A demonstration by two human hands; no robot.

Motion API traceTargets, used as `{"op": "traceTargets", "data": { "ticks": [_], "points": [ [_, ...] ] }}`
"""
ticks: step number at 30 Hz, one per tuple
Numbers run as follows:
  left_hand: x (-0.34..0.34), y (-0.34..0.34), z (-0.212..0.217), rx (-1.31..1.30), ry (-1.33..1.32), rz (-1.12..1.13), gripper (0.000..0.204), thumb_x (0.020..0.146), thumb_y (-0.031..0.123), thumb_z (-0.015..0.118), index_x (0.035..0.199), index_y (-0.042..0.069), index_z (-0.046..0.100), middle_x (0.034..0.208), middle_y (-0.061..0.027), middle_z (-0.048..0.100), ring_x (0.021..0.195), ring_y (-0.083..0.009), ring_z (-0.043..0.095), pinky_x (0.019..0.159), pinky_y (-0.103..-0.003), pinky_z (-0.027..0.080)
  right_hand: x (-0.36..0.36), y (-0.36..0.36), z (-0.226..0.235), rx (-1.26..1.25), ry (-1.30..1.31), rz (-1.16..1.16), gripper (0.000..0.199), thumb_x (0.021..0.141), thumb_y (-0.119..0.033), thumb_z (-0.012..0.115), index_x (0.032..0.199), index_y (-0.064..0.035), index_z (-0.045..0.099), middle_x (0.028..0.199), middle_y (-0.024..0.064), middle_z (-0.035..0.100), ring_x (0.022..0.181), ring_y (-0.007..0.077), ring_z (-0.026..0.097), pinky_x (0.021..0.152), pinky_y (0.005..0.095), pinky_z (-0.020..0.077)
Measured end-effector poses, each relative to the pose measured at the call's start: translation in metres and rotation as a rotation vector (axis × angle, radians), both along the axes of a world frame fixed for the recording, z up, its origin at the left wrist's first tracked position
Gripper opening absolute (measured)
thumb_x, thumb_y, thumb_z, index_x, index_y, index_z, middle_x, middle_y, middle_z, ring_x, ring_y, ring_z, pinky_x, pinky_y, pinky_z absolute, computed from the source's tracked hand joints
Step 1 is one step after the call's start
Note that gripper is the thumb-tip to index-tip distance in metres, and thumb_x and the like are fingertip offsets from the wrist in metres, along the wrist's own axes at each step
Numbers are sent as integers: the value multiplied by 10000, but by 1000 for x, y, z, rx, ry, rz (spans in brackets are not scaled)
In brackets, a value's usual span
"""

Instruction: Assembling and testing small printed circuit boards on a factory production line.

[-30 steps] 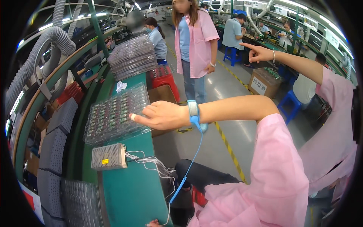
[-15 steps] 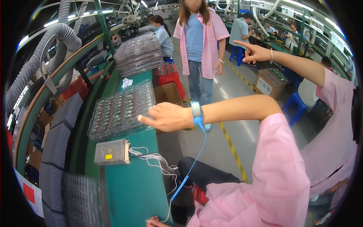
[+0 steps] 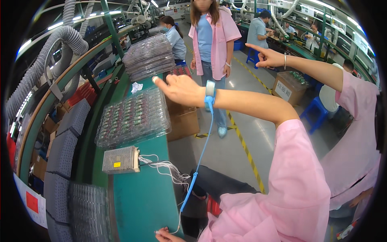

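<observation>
My right hand [image 3: 181,89] is raised past the far right corner of a clear plastic tray [image 3: 164,121]. It holds nothing; one white-capped finger sticks out, the others curl loosely. Rows of small green circuit boards [image 3: 137,113] fill the tray. Round my right wrist sits a blue wrist strap [image 3: 209,97], from which a blue cord [image 3: 189,192] hangs down and turns into a thin white lead. At the bottom edge, my left hand [image 3: 167,235] is closed in a pinch where that lead ends; the picture's edge cuts part of it off.
A perforated metal power supply [image 3: 121,160] with white wires [image 3: 171,171] sits on the green bench [image 3: 141,201]. Stacked clear trays [image 3: 149,58] stand farther back, a cardboard box [image 3: 185,125] beside the bench. A co-worker's pointing hand [image 3: 268,55] reaches in from the right; another person [image 3: 209,44] stands ahead.
My right hand has lifted up and away from the tray's right edge, its capped finger now pointing upward. My left hand stays put. The standing person has shifted slightly.
</observation>
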State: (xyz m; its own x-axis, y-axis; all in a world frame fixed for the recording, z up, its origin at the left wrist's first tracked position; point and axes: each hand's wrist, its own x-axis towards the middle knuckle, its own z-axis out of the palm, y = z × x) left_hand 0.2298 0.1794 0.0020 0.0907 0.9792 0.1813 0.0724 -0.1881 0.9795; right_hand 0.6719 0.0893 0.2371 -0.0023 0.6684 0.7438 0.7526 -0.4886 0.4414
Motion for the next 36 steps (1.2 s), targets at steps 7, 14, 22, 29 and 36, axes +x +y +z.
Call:
{"op": "traceTargets", "data": {
  "ticks": [7, 14, 22, 29, 36],
  "points": [
    [-6, -4, 0, 5, -7, -9, 244, 973, 183, 457, 894, -33, 539, 795, -148, 590, 710, -228, 527, 728, -305, 445, 17, -10, 8, 71, 2, -87, 335, 795, -116, 543, 1091, 8, 449, 755, 116, 517, 571, 235, 566, 423, 329, 441],
    [-8, -16, 22, 1, 57, 8, 224, 970, 176, 465, 913, -24, 548, 814, -155, 598, 726, -235, 536, 745, -310, 449, -75, -7, -25, -170, 218, 242, 365, 830, -110, 515, 1165, -11, 408, 761, 110, 466, 590, 267, 542, 495, 364, 461],
    [-22, -25, 27, 89, 177, -35, 262, 1001, 225, 401, 862, 32, 512, 765, -47, 546, 699, -127, 501, 707, -256, 405, -149, -7, -35, -170, 102, 554, 325, 791, -120, 560, 1093, -36, 471, 764, 74, 494, 637, 193, 536, 554, 277, 436],
    [-27, -32, 35, 147, 275, -22, 253, 997, 217, 405, 863, 32, 514, 763, -48, 549, 700, -131, 508, 711, -258, 408, -166, -15, -24, -126, 50, 643, 322, 781, -116, 570, 1082, -44, 480, 761, 58, 478, 628, 168, 500, 551, 254, 412],
    [-31, -42, 36, 160, 277, -37, 236, 984, 206, 421, 867, 28, 521, 756, -51, 554, 698, -141, 514, 711, -266, 412, -173, -43, -13, -115, 40, 641, 319, 777, -118, 574, 1072, -42, 482, 751, 54, 457, 613, 161, 496, 528, 248, 406]
  ]
}}
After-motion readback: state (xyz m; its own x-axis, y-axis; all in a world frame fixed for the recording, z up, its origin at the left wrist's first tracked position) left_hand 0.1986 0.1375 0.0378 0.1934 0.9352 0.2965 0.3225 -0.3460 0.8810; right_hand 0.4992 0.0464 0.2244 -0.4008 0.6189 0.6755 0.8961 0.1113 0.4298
